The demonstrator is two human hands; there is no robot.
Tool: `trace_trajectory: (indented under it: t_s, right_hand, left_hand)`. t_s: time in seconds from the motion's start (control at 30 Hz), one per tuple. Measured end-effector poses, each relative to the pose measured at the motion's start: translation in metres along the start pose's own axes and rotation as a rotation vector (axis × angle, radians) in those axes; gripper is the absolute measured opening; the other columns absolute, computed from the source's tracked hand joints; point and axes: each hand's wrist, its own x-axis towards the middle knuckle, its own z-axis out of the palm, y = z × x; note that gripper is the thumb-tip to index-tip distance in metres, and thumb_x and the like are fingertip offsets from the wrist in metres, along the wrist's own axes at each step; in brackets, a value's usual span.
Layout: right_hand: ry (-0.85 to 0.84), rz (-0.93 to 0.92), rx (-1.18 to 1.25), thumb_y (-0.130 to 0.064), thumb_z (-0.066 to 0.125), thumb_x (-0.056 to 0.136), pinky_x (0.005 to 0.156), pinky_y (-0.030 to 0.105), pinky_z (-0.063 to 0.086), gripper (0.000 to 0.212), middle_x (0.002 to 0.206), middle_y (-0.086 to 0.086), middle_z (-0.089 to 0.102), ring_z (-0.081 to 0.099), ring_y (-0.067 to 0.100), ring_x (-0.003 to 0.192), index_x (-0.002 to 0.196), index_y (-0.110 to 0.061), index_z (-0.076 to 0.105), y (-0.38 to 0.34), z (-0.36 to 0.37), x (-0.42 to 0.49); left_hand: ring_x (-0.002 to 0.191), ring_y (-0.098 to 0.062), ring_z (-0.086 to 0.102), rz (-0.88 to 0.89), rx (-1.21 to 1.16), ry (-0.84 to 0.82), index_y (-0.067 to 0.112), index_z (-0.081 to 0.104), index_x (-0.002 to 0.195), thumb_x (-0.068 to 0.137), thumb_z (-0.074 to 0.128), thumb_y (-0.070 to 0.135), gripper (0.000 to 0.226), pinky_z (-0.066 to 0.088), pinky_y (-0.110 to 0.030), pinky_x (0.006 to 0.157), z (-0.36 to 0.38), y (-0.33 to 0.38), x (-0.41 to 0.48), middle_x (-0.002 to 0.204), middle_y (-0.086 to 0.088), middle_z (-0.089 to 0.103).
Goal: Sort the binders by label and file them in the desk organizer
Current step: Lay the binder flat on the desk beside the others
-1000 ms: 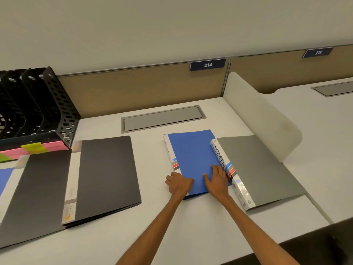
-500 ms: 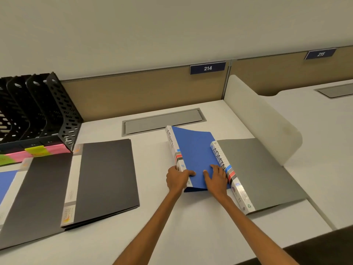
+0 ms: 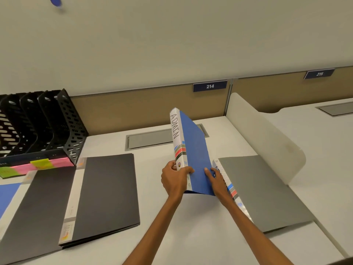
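A blue binder (image 3: 196, 150) with "ADMIN" on its white spine stands tilted up on its near edge at the desk's middle. My left hand (image 3: 174, 178) grips the lower spine, thumb over the cover. The fingers of my right hand (image 3: 216, 178) lie flat against the blue cover's lower right. Under my right wrist a grey binder (image 3: 263, 190) lies flat, its spine partly hidden. A black mesh desk organizer (image 3: 44, 123) with several slots and pink and green labels stands at the back left.
Two black binders (image 3: 107, 197) lie flat, overlapping, at the left, with a blue one (image 3: 7, 196) at the left edge. A white curved divider (image 3: 267, 134) borders the desk on the right. A grey cable hatch (image 3: 149, 139) sits in the desk behind the blue binder.
The blue binder has been raised from lying flat to tilted up on its near edge. My left hand has closed on the spine. My right hand stayed on the cover.
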Motion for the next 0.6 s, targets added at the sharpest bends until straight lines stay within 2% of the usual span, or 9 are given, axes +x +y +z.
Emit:
trace_trajectory:
  t_s: [0.03, 0.17, 0.23, 0.3, 0.37, 0.4, 0.47, 0.6]
  right_hand:
    - [0.005, 0.010, 0.038, -0.046, 0.057, 0.094, 0.103, 0.036, 0.043, 0.055, 0.141, 0.005, 0.049, 0.052, 0.024, 0.121, 0.138, -0.015, 0.047, -0.003, 0.001, 0.002]
    - [-0.048, 0.075, 0.117, -0.054, 0.058, 0.089, 0.101, 0.041, 0.045, 0.061, 0.136, 0.004, 0.053, 0.054, 0.025, 0.117, 0.136, -0.018, 0.048, -0.014, 0.005, 0.013]
    - [-0.073, 0.101, 0.107, -0.060, 0.058, 0.086, 0.098, 0.039, 0.044, 0.064, 0.137, 0.003, 0.052, 0.052, 0.024, 0.116, 0.136, -0.021, 0.048, -0.021, 0.008, 0.018]
    - [-0.066, 0.117, 0.070, -0.076, 0.058, 0.072, 0.103, 0.043, 0.044, 0.085, 0.137, 0.004, 0.052, 0.052, 0.027, 0.120, 0.136, -0.021, 0.048, -0.030, 0.011, 0.020]
    - [-0.126, 0.125, 0.138, -0.094, 0.058, 0.040, 0.105, 0.047, 0.044, 0.121, 0.133, 0.006, 0.054, 0.054, 0.029, 0.122, 0.134, -0.019, 0.049, -0.037, 0.013, 0.020]
    - [-0.190, 0.125, 0.206, -0.094, 0.062, 0.030, 0.105, 0.047, 0.044, 0.129, 0.133, 0.007, 0.054, 0.053, 0.029, 0.122, 0.134, -0.018, 0.048, -0.039, 0.015, 0.020]
    - [-0.273, 0.109, 0.283, -0.088, 0.070, 0.025, 0.103, 0.047, 0.043, 0.133, 0.133, 0.007, 0.054, 0.053, 0.027, 0.120, 0.135, -0.017, 0.048, -0.042, 0.020, 0.021]
    - [-0.272, 0.079, 0.317, -0.086, 0.072, 0.020, 0.106, 0.052, 0.043, 0.139, 0.133, 0.008, 0.055, 0.053, 0.031, 0.125, 0.137, -0.016, 0.047, -0.049, 0.028, 0.021]
  left_hand:
    - [0.073, -0.017, 0.068, 0.018, -0.004, 0.008, 0.014, 0.062, 0.107, 0.071, 0.084, 0.024, 0.043, 0.055, -0.023, 0.061, -0.003, 0.003, 0.001, 0.097, 0.001, 0.069]
    - [0.079, -0.020, 0.070, 0.066, -0.036, 0.026, 0.013, 0.061, 0.109, 0.073, 0.084, 0.024, 0.044, 0.060, -0.032, 0.071, -0.012, 0.016, 0.006, 0.100, -0.002, 0.070]
    - [0.081, -0.019, 0.070, 0.104, -0.019, 0.033, 0.013, 0.060, 0.111, 0.075, 0.083, 0.029, 0.046, 0.059, -0.031, 0.072, -0.015, 0.023, 0.009, 0.102, -0.002, 0.069]
    - [0.080, -0.016, 0.069, 0.156, -0.016, 0.046, 0.016, 0.058, 0.112, 0.076, 0.080, 0.039, 0.048, 0.055, -0.022, 0.068, -0.016, 0.031, 0.009, 0.101, 0.000, 0.069]
    - [0.077, -0.010, 0.067, 0.205, -0.027, 0.053, 0.020, 0.056, 0.110, 0.074, 0.079, 0.048, 0.051, 0.049, -0.012, 0.063, -0.016, 0.040, 0.005, 0.099, 0.005, 0.067]
    - [0.076, -0.007, 0.066, 0.227, -0.028, 0.050, 0.023, 0.055, 0.109, 0.072, 0.079, 0.051, 0.053, 0.047, -0.009, 0.061, -0.016, 0.045, 0.004, 0.097, 0.008, 0.065]
    - [0.075, -0.002, 0.064, 0.265, -0.035, 0.045, 0.027, 0.053, 0.107, 0.069, 0.080, 0.055, 0.054, 0.046, -0.005, 0.057, -0.015, 0.053, 0.002, 0.094, 0.014, 0.062]
    - [0.079, 0.000, 0.065, 0.323, -0.056, 0.043, 0.028, 0.054, 0.107, 0.067, 0.077, 0.060, 0.056, 0.048, -0.006, 0.058, -0.016, 0.062, 0.005, 0.096, 0.014, 0.062]
